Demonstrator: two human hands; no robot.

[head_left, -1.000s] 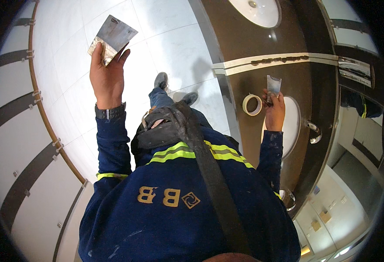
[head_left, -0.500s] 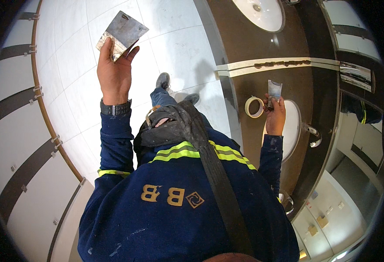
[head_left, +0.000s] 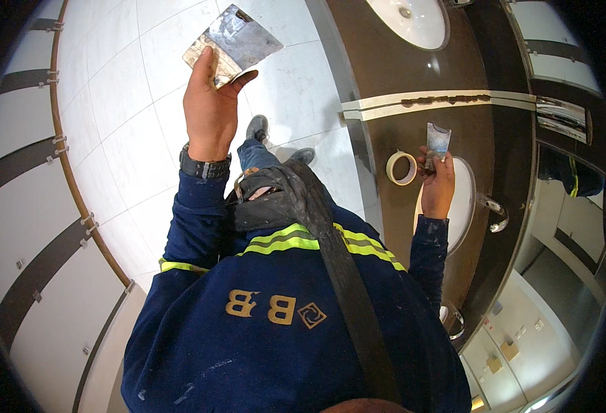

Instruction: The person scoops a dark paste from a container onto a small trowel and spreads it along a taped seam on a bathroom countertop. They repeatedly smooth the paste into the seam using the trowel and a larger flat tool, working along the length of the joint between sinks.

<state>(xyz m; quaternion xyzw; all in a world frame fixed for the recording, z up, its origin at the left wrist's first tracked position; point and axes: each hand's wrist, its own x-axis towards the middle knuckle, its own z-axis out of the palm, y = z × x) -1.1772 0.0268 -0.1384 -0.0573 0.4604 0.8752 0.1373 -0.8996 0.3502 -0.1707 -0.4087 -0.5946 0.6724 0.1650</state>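
My left hand [head_left: 211,113] is raised over the tiled floor, its fingers closed round the near edge of a square metal plate [head_left: 251,43]. Part of the plate is bare grey metal, and the corner by my thumb carries a smeared cream crust. Over the counter, my right hand [head_left: 439,186] grips a small flat metal scraper [head_left: 439,139], blade pointing away from me. Beyond that blade, two pale tape strips [head_left: 378,108] run across the dark counter, with a ragged brown line of filler [head_left: 446,100] between them.
Left of my right hand a roll of masking tape [head_left: 391,169] lies on the brown counter [head_left: 392,65]. One sink [head_left: 462,206] is beneath my right forearm, with a chrome faucet [head_left: 497,213] beside it; another sink [head_left: 420,24] is farther off. White cubicle panels [head_left: 34,124] line the left.
My left hand has moved right and slightly away from me with the metal plate. The right hand and scraper have shifted only slightly to the right.
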